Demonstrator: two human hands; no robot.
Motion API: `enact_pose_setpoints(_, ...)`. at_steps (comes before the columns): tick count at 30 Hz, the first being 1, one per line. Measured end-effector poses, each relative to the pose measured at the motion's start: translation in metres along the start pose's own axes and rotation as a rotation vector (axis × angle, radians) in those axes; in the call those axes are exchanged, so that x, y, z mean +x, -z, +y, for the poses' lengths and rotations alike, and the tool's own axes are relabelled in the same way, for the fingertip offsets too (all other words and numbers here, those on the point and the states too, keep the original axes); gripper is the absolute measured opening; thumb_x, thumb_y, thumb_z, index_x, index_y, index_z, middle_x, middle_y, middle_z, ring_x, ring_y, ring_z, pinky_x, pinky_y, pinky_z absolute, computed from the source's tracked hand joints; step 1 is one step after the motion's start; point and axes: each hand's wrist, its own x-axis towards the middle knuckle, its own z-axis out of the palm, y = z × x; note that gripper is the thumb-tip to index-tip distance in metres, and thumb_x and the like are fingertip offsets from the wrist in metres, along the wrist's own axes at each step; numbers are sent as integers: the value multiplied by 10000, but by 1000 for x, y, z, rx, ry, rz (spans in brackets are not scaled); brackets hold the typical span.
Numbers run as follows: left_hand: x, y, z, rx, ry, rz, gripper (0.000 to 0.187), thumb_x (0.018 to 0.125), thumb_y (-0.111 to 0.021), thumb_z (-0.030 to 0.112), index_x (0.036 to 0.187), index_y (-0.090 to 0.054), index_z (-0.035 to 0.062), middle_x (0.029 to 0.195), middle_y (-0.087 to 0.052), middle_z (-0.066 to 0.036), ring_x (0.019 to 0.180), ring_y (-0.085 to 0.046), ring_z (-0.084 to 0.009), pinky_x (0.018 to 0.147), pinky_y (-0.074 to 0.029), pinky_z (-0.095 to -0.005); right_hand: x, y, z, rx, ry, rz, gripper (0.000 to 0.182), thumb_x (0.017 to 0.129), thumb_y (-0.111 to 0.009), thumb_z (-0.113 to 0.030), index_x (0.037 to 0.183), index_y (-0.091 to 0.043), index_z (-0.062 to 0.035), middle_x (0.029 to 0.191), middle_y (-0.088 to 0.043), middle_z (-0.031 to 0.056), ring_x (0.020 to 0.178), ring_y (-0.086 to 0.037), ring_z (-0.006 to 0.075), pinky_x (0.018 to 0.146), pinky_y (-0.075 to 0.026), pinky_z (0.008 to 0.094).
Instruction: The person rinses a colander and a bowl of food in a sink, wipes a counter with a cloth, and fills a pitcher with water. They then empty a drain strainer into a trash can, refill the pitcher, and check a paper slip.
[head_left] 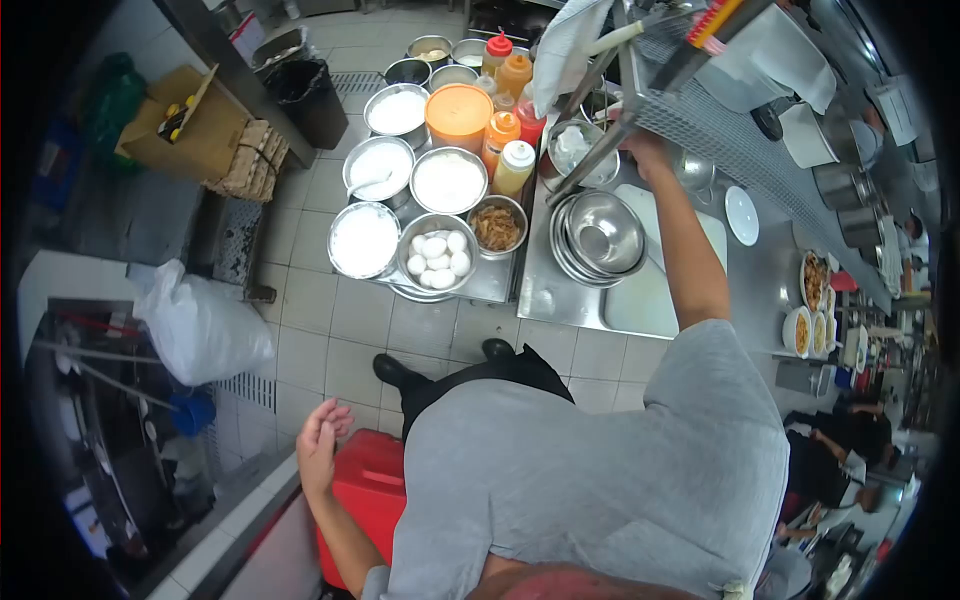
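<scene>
My left hand (324, 430) hangs in the air beside a red plastic container (362, 478), fingers loosely bent and holding nothing. My right arm stretches over the steel counter, and my right hand (645, 150) is beside the perforated shelf (710, 140). Its fingers are hidden by the shelf frame, so any grip cannot be seen. Close to that hand are a steel pot with white contents (572, 146) and a small steel bowl (694, 172). Nested steel bowls (604, 232) rest nearer me, beside a white cutting board (650, 300).
Left of the counter stand pots of white powder (450, 180), an orange-lidded tub (460, 114), squeeze bottles (513, 168), a bowl of eggs (437, 258) and a bowl of brown strips (497, 227). A white plate (741, 215) lies right. A white bag (200, 325) sits left; people work far right.
</scene>
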Motion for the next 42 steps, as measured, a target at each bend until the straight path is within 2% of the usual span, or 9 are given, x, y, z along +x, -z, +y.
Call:
enact_pose_setpoints(1, 10, 22, -5, -12, 12, 11, 428, 1019, -504, 238, 1344, -504, -40, 1184, -646, -151, 1046, -637, -205, 882, -486, -309, -19, -1, -18, 33, -117, 105, 328, 847, -597, -105, 1161, -619, -13, 1163, -639, 135, 1122, -569, 279, 936, -469, 388)
enact_pose_setpoints(3, 21, 73, -6, -35, 26, 77, 416, 1029, -484, 230, 1334, -508, -52, 1180, -646, -155, 1033, -641, -206, 879, -486, -308, -55, 36, 9, -1190, 665, 231, 295, 877, -594, -129, 1148, -629, -21, 1108, -662, 135, 1025, -628, 255, 876, -492, 425)
enact_pose_setpoints(6, 49, 143, 17, 25, -17, 116, 389, 1023, -506, 210, 1316, -531, -44, 1172, -650, -152, 1019, -640, -204, 878, -485, -304, -153, 6, -53, 58, -25, 627, 260, 896, -676, -289, 1000, -707, -52, 890, -718, 29, 808, -653, 115, 672, -468, 271)
enact_pose_setpoints(14, 212, 266, 164, 590, -446, -10, 390, 929, -629, 151, 1280, -585, -14, 1143, -671, -138, 1040, -641, -192, 895, -491, -297, -276, -222, -207, -270, 87, 248, 182, 879, -731, -165, 827, -677, 0, 728, -650, 1, 633, -523, 37, 571, -411, 207)
enact_pose_setpoints(17, 302, 269, 217, 39, -394, -335, 411, 896, -661, 190, 1259, -598, 6, 1133, -667, -174, 1028, -654, -242, 883, -501, -336, -241, -267, -241, -134, 104, 126, 148, 869, -723, -107, 952, -676, 6, 768, -648, -8, 654, -527, 30, 593, -417, 197)
enact_pose_setpoints(21, 410, 239, 244, 1762, -569, -30, 531, 848, -707, 334, 1248, -595, 4, 1187, -638, -223, 1083, -625, -361, 938, -488, -432, -189, -335, -282, 76, 19, -82, 272, 847, -715, -73, 1113, -670, -32, 877, -671, 13, 741, -596, 59, 701, -473, 211)
enact_pose_setpoints(25, 466, 254, 232, 892, -337, -129, 500, 818, -749, 327, 1198, -622, 28, 1116, -646, -176, 1010, -631, -354, 860, -510, -436, -104, -427, -279, -38, 202, -247, 284, 859, -711, -116, 1121, -663, -19, 954, -703, 61, 803, -664, 140, 730, -527, 275)
enact_pose_setpoints(37, 574, 237, 355, 553, -601, -479, 309, 820, -734, 138, 1108, -662, 54, 1109, -624, -121, 883, -647, -251, 794, -503, -349, 110, -767, -122, -467, -202, -602, 527, 879, -637, -463, 1134, -680, -5, 1077, -693, 218, 1005, -667, 352, 899, -514, 424)
enact_pose_setpoints(42, 723, 246, 424, 423, -716, -575, 290, 846, -702, 128, 1119, -661, 39, 997, -645, -115, 851, -633, -212, 754, -506, -338, 161, -765, -55, -774, -540, -697, 579, 933, -450, -471, 1209, -648, -2, 1305, -584, 242, 1210, -560, 405, 1021, -449, 459)
